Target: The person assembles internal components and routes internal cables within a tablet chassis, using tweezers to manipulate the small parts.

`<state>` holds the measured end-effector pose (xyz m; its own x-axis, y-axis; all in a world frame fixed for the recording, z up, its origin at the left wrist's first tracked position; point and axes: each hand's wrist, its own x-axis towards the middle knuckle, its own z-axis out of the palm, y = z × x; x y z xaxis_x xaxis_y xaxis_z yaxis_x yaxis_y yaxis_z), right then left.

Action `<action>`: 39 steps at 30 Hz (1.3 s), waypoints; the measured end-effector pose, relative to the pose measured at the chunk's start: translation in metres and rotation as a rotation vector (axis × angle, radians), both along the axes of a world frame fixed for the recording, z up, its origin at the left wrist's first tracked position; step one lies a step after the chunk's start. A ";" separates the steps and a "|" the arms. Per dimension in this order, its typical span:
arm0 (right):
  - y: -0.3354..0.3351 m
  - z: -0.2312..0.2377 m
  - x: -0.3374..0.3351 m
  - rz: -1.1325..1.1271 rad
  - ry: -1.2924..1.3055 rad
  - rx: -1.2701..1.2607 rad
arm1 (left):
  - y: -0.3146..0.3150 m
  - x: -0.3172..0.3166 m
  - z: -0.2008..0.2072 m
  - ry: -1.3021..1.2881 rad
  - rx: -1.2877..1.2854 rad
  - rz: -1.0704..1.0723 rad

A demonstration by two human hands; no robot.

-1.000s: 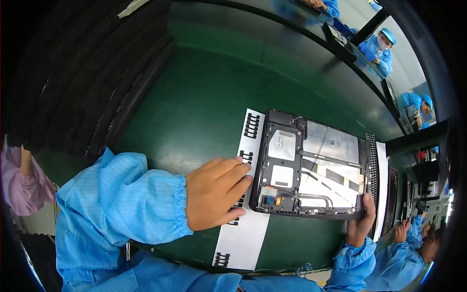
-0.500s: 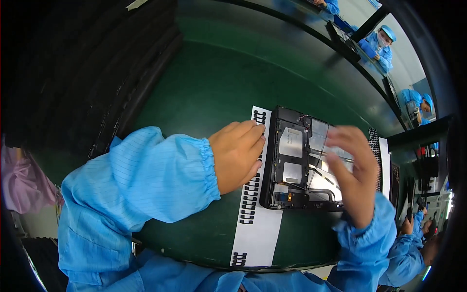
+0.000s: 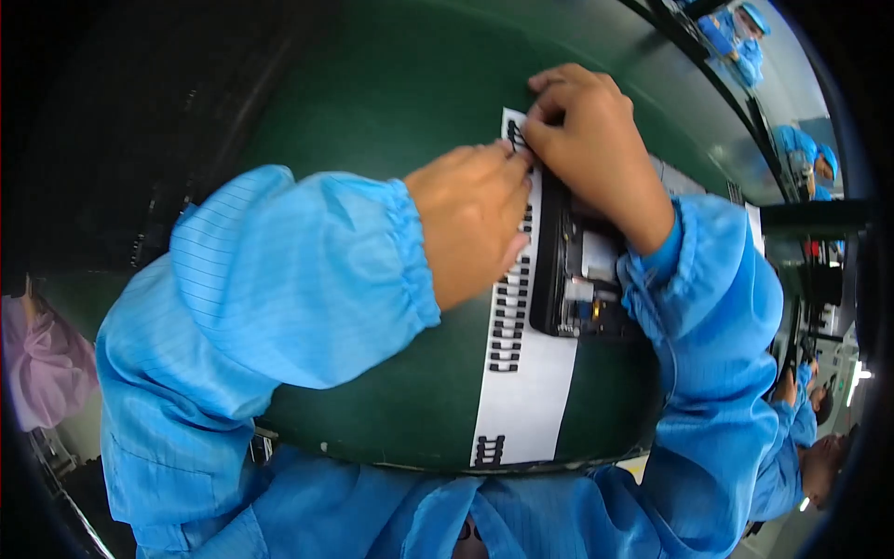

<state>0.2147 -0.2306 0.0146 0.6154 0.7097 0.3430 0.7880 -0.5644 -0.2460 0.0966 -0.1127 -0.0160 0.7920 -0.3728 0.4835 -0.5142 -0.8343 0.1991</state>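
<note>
A white backing strip [image 3: 521, 401] with rows of small black stickers lies on the green table beside an opened black electronic device [image 3: 549, 279]. My left hand [image 3: 475, 219] rests on the strip, its fingers lying along it toward the far end and its thumb lower down. At the far end my right hand [image 3: 591, 130] bends its thumb and index finger together at a black sticker [image 3: 515, 133]; how far the sticker has lifted cannot be made out. My right wrist and sleeve hide much of the device. Metal plates and small connectors show in its near part.
The green table [image 3: 410, 74] spreads around the strip. A dark bulky shape [image 3: 140, 112] stands at the left, with pink cloth [image 3: 51, 373] below it. Co-workers in blue [image 3: 731, 42] sit beyond a rail at the far right, others [image 3: 792, 447] at the right.
My right hand has moved from above the device to the strip's far end, thumb and index closing at a sticker. My left hand stays on the strip. The view has shifted.
</note>
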 end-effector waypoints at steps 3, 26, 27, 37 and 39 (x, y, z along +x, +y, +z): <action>-0.001 0.008 0.007 -0.004 0.167 0.075 | 0.005 0.004 0.001 -0.020 -0.009 -0.037; -0.174 0.041 -0.103 -0.056 0.959 0.507 | -0.066 -0.012 0.028 -0.128 -0.099 -0.750; -0.170 0.036 -0.105 -0.039 0.841 0.446 | -0.065 -0.011 0.026 -0.132 -0.094 -0.743; -0.166 0.041 -0.098 0.022 0.674 0.174 | -0.065 -0.013 0.027 -0.139 -0.211 -0.550; -0.164 0.040 -0.100 0.010 0.678 0.171 | -0.064 -0.013 0.025 -0.139 -0.196 -0.569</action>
